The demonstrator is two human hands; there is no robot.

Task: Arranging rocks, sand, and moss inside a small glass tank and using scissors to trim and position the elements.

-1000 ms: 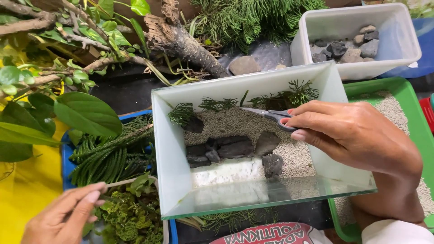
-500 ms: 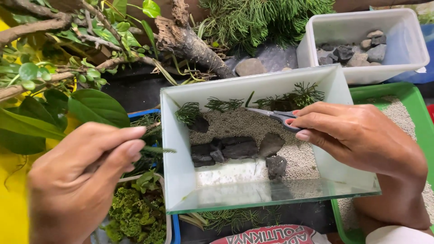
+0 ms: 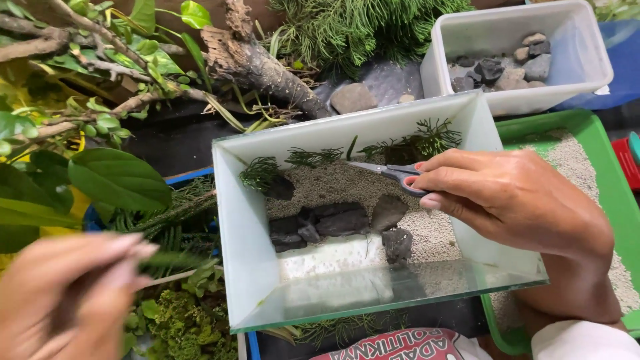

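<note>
Fingers of the left hand (image 3: 67,300), blurred at the near edge, pinch a thin green sprig (image 3: 175,260) over the moss (image 3: 190,323). Beyond, the right hand (image 3: 507,207) grips tweezers (image 3: 387,171) inside the glass tank (image 3: 247,267), tips above gravel (image 3: 333,190) and dark stones (image 3: 333,223). Farther back sits a white tub (image 3: 573,60) of rocks.

You've got one package in view: a red plastic bag with white block lettering (image 3: 393,345), lying flat at the bottom edge, just below the glass tank's front wall (image 3: 373,293). Partly cut off by the frame. No signs or screens.
</note>
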